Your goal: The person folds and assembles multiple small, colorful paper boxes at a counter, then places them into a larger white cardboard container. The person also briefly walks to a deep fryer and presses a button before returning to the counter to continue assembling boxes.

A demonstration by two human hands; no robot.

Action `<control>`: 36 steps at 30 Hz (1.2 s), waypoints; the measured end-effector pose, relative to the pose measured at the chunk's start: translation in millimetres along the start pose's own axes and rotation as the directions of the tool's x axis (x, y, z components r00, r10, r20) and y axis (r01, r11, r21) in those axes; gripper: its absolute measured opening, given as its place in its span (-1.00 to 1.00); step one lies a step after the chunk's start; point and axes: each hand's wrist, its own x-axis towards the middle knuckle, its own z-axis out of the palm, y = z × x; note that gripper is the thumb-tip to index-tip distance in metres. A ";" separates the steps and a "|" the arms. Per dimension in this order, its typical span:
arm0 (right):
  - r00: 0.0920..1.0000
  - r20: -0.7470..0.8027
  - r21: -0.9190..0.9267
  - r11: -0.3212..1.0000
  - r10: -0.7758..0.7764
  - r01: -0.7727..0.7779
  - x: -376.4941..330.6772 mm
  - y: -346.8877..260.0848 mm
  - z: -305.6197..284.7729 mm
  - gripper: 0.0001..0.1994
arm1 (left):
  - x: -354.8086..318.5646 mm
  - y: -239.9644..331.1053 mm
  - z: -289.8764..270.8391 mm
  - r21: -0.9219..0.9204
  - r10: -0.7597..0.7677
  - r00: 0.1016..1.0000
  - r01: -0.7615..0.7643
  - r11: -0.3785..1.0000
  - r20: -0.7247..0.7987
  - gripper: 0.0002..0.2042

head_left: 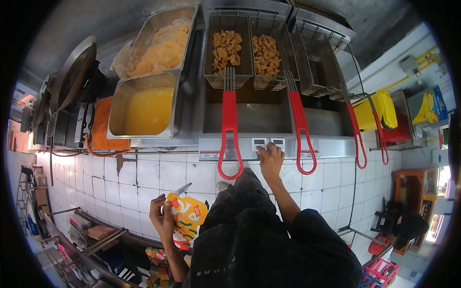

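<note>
My left hand (163, 215) is closed on a yellow and orange printed packet (189, 211), low on the left of my body. A grey blade-like piece (182, 188) sticks out above the packet beside my fingers; its other end is hidden. At the fryer's front panel, my right hand (272, 157) reaches up with thumb and fingertips against two small white digital timers (260, 142), gripping neither. Directly above hang two wire fryer baskets with red handles (230, 129), one at each side of the hand. Fried golden pieces (227, 48) fill both baskets partway.
Left of the fryer stand a steel pan of yellow batter (146, 108) and a tray of breading flour (165, 43). A wok (74, 72) is at the far left. More baskets, a yellow container (379, 110) and red handles (356, 139) lie right. Shelving stands behind me.
</note>
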 end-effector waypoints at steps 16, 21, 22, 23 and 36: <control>0.997 -0.018 -0.020 0.997 -0.075 0.074 -4.0 -7.5 -10.1 -0.60 | 3.2 10.4 8.7 -0.021 0.086 0.993 -0.085 0.996 0.075 -0.83; 0.995 0.009 0.216 0.971 0.103 -0.103 -45.8 9.4 -41.6 -0.72 | 14.4 23.9 38.1 -0.075 0.072 0.969 -0.055 0.996 0.238 -0.85; 0.986 -0.067 0.148 0.979 0.152 -0.141 -57.6 19.4 -50.6 -0.73 | 17.0 25.1 46.5 -0.061 0.137 0.955 -0.126 0.990 0.263 -0.85; 0.975 -0.105 0.089 0.978 0.198 -0.189 -68.7 34.0 -61.9 -0.74 | 19.3 25.3 53.9 -0.047 0.134 0.940 -0.126 0.991 0.312 -0.86; 0.099 -0.939 0.324 0.943 0.330 -0.075 26.6 208.1 -452.6 -0.65 | 37.3 -39.0 130.0 0.107 0.126 0.601 -0.337 0.935 0.789 -0.85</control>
